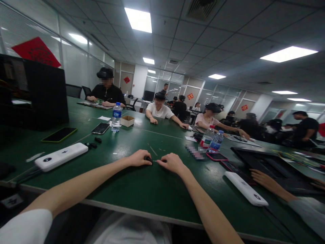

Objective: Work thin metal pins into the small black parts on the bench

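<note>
My left hand (140,158) rests low over the green table with its fingers closed around a small black object (147,158). Its exact kind is too small to make out. Just to the right, my right hand (172,163) has thumb and forefinger pinched together. A thin, pale, metal-looking tip (154,161) shows in the short gap between the two hands. Whether it belongs to the black object is unclear, and so is what lies inside the right pinch. Both forearms reach in from the near table edge.
Left stand a white power bank (62,156), small black pieces (91,145), phones, a water bottle (116,117) and an open box (127,121). On the right are bottles (215,141), a second power bank (245,188), a black panel (274,169) and a co-worker's hand (266,181). Other people sit across.
</note>
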Demonstrator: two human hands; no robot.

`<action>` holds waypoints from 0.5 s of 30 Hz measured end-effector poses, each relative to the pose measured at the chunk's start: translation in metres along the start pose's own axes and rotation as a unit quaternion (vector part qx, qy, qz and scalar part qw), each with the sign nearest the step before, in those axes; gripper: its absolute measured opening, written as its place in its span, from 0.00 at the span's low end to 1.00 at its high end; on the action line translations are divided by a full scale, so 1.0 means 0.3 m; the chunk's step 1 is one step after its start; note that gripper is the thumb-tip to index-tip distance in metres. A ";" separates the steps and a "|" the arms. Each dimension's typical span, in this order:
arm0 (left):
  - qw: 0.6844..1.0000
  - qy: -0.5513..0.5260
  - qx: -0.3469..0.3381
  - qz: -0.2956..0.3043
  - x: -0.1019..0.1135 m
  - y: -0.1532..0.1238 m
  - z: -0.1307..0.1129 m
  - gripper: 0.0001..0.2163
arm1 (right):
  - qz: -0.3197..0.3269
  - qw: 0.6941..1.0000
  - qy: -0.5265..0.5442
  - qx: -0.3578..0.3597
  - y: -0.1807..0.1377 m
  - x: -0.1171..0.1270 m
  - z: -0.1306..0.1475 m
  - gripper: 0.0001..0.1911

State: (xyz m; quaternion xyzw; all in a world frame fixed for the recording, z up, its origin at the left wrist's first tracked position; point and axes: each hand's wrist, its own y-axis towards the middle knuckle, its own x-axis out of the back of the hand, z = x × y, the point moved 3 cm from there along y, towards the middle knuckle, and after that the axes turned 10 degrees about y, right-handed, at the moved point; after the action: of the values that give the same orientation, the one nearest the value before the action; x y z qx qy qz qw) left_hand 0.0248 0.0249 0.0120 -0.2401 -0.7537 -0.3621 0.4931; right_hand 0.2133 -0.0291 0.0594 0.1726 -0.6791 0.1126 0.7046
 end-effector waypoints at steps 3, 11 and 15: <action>1.000 0.001 0.004 0.001 0.005 -0.001 -0.005 0.15 | 0.008 1.000 0.003 -0.008 0.002 -0.009 0.004 0.30; 1.000 -0.006 0.004 0.001 0.004 -0.005 -0.005 0.15 | 0.007 1.000 0.016 -0.005 0.001 -0.016 0.005 0.31; 1.000 -0.002 0.003 -0.003 -0.002 -0.002 0.002 0.15 | 0.005 1.000 0.015 -0.004 0.000 -0.020 0.003 0.31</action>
State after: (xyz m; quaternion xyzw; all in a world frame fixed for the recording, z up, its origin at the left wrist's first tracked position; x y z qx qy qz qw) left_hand 0.0243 0.0250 0.0110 -0.2370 -0.7565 -0.3612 0.4910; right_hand 0.2121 -0.0289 0.0534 0.1647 -0.6696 0.1157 0.7149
